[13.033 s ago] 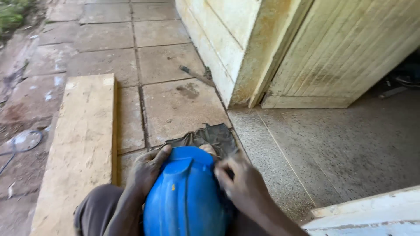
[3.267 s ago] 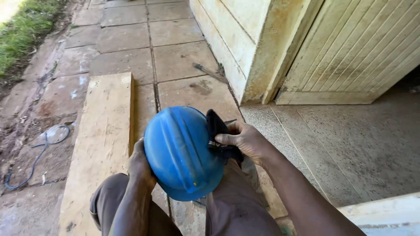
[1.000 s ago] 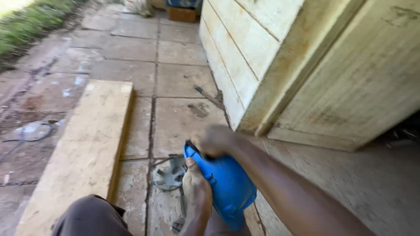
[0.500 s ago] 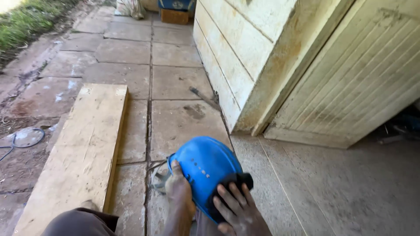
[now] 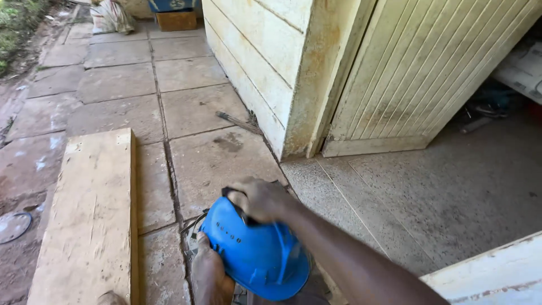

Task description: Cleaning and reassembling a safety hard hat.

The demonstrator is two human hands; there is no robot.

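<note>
Stone-paved ground outside a pale wooden building, seen from above.

Nearest, at the bottom edge: blue hard hat, dome up and tilted, held low over the paving slabs. Left hand cupped against the helmet's lower left side, fingers pressed to the shell, closed on it from below. Right hand on top of the dome, fingers curled together around a small dark strap or fitting at the crown; exact grip on that piece hard to make out through blur. Right forearm running off toward the lower right corner. Something greyish just under the helmet's left rim, mostly hidden.

Just beside, to the left: long pale wooden plank lying flat along the slabs. Further left, bare dirt with a thin ring of wire.

To the right: speckled concrete floor, and a white painted board in the lower right corner.

Beyond: corner post of the building, weathered and stained, with a cream slatted door standing open. Small twig or scrap lying at the wall's foot.

Farthest, top left: brown box, a sack, and grass at the edge.
</note>
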